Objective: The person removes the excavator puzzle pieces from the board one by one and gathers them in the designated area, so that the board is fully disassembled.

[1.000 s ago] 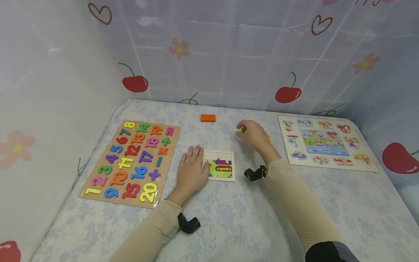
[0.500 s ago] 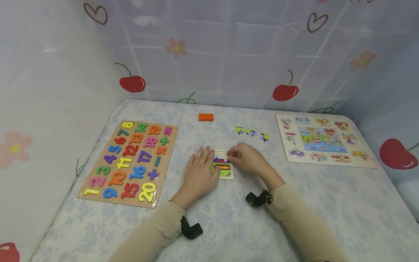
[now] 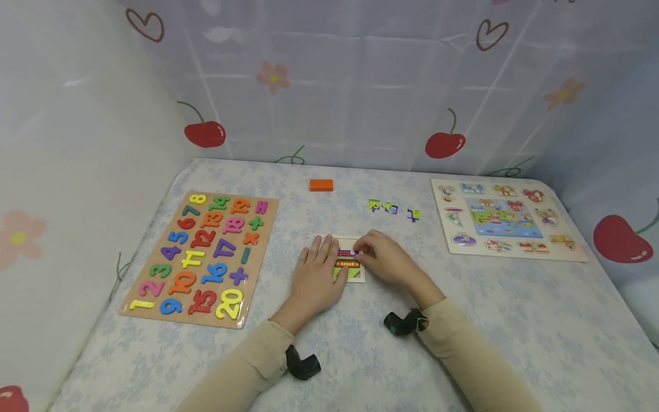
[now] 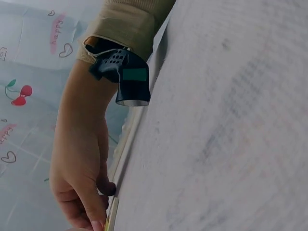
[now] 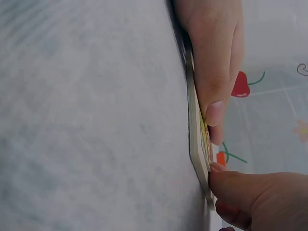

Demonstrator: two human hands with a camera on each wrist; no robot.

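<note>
A small wooden jigsaw board point(image 3: 350, 236) with a pale rim and a colourful vehicle picture lies on the table. My left hand point(image 3: 319, 277) rests flat over its left part, fingers extended, covering much of the picture. At the board's upper right, the thumb and forefinger of my right hand point(image 3: 386, 257) pinch a small jigsaw piece, mostly hidden by the fingertips. The right wrist view shows the right thumb point(image 5: 219, 167) touching the board's top near the rim. Beyond the board lie loose yellow-green and purple jigsaw pieces point(image 3: 391, 208).
A number puzzle board point(image 3: 259, 252) lies to the left. A picture puzzle board point(image 3: 453, 200) is at the back right. An orange block point(image 3: 321, 185) sits near the table's far edge. A patterned curtain point(image 3: 329, 86) hangs behind.
My right hand has come from the loose pieces back to the small board's upper right. My left hand has slid rightward over the picture.
</note>
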